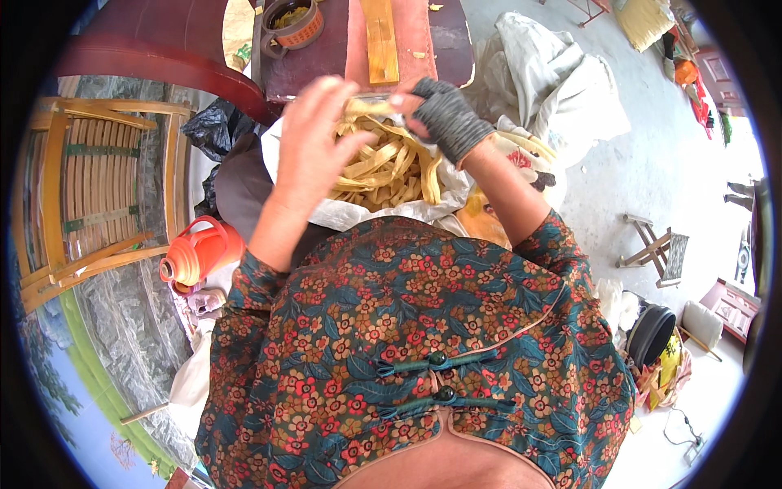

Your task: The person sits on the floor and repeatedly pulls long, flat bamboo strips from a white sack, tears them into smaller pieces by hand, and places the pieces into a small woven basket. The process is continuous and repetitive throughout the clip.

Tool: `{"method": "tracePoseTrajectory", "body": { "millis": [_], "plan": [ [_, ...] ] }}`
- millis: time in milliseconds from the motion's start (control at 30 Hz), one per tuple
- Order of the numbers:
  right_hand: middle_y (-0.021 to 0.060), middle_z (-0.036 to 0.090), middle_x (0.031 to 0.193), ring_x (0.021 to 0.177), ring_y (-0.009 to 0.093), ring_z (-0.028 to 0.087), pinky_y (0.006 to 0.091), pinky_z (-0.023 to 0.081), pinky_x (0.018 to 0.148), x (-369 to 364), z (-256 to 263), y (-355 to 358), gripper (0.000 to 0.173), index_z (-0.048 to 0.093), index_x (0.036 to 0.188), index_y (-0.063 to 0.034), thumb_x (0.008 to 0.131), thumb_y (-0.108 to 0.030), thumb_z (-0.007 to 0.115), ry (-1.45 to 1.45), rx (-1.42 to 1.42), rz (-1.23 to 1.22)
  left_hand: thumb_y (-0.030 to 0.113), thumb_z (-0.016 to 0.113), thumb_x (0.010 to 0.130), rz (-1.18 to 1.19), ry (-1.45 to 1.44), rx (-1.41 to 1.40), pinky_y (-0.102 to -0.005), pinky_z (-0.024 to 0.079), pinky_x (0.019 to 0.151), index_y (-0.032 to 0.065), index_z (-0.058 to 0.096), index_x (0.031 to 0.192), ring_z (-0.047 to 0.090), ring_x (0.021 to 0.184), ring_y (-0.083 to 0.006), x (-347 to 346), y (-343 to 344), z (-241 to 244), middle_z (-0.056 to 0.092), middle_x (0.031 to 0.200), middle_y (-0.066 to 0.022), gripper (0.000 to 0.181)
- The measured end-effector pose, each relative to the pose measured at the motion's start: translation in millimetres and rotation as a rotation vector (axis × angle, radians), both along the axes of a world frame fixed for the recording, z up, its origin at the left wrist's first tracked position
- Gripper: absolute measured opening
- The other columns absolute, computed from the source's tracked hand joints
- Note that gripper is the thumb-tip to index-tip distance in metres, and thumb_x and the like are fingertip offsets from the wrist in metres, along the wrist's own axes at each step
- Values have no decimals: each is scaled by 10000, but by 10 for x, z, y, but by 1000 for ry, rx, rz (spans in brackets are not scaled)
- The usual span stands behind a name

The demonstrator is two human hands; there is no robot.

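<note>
My bare left hand [317, 137] is raised above the left side of a white plastic sack [449, 205], blurred, with thumb and fingers spread. My right hand [443, 116] wears a grey fingerless glove and pinches a pale yellow strip [369, 108], which reaches toward my left hand. Beneath both hands, the open sack holds a tangled heap of flat yellow strips [391, 162]; their material is hard to tell. Just beyond the hands, a narrow wooden board [383, 52] lies on a pink cloth [415, 36] on a dark red table [321, 67].
A brown mug [299, 30] with yellowish bits inside stands on the table. To the left are an orange thermos flask [204, 250] and a wooden slatted chair [101, 177]. A white sheet [544, 79] lies heaped at right, with a folding stool [654, 250] farther off.
</note>
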State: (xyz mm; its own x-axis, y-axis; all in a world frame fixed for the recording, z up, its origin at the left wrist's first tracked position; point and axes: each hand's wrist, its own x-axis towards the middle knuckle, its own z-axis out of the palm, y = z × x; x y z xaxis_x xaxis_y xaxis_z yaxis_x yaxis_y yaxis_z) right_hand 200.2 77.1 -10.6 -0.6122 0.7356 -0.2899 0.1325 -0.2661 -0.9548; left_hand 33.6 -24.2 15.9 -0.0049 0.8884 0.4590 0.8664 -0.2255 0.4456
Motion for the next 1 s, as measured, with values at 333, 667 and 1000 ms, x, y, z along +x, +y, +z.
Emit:
{"method": "tracePoseTrajectory", "body": {
  "millis": [333,667,1000],
  "plan": [
    [6,565,684,688,92,516,255,437,655,59,-96,10,255,583,792,-30,765,-265,679,-127,394,344,68,518,748,-134,237,-211,-400,373,792,27,511,948,497,841,-293,77,-149,-113,489,869,-117,204],
    [131,577,747,727,279,566,354,438,675,68,84,-141,293,583,839,-42,824,-335,568,-231,704,505,49,515,678,-140,296,-127,-482,249,981,38,525,855,516,891,-248,-20,-217,9,531,888,-71,178],
    [133,546,660,626,270,524,346,429,599,-8,89,-192,223,570,754,-25,767,-237,637,-157,802,313,122,576,693,-68,286,-65,-467,270,951,84,532,842,496,876,-237,-42,-93,-321,501,846,-55,160]
  ]
}}
